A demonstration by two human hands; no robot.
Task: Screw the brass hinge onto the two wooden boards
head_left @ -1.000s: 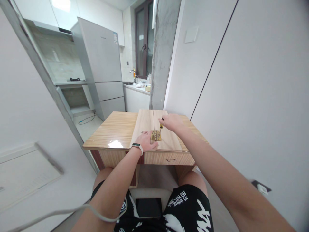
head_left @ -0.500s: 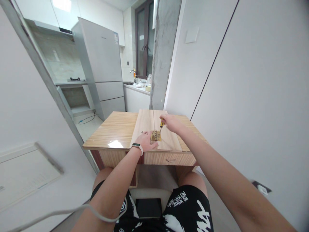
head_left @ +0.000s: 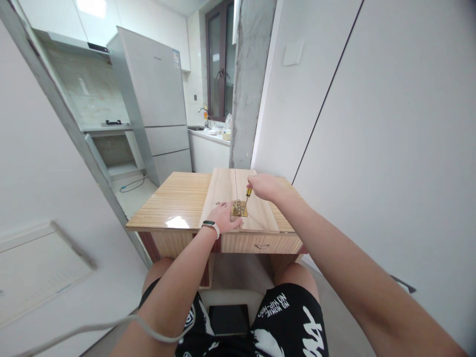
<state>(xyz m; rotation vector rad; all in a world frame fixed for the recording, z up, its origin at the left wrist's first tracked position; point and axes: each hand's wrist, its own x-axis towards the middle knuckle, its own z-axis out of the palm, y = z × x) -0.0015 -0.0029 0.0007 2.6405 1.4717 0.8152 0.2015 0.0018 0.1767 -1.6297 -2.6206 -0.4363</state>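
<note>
A brass hinge (head_left: 239, 208) lies across the seam between two pale wooden boards (head_left: 262, 217) on the desk. My right hand (head_left: 262, 187) is closed around the yellow handle of a screwdriver (head_left: 248, 192), whose shaft points down to the right leaf of the hinge. Flat on the boards rests my left hand (head_left: 223, 218), fingers spread, touching the hinge's left edge. Small dark bits, likely screws (head_left: 218, 203), lie on the left board beyond the left fingertips.
The boards lie on a striped wooden desk (head_left: 178, 198) with a handled drawer (head_left: 262, 246). A white wall (head_left: 372, 124) stands close on the right. Beyond the desk are a fridge (head_left: 152, 84) and a sink counter (head_left: 210, 148). A grey cable (head_left: 92, 327) crosses at lower left.
The right wrist has turned slightly, with the screwdriver still at the hinge's right leaf. The left hand stays in place, and the whole view has shifted a little.
</note>
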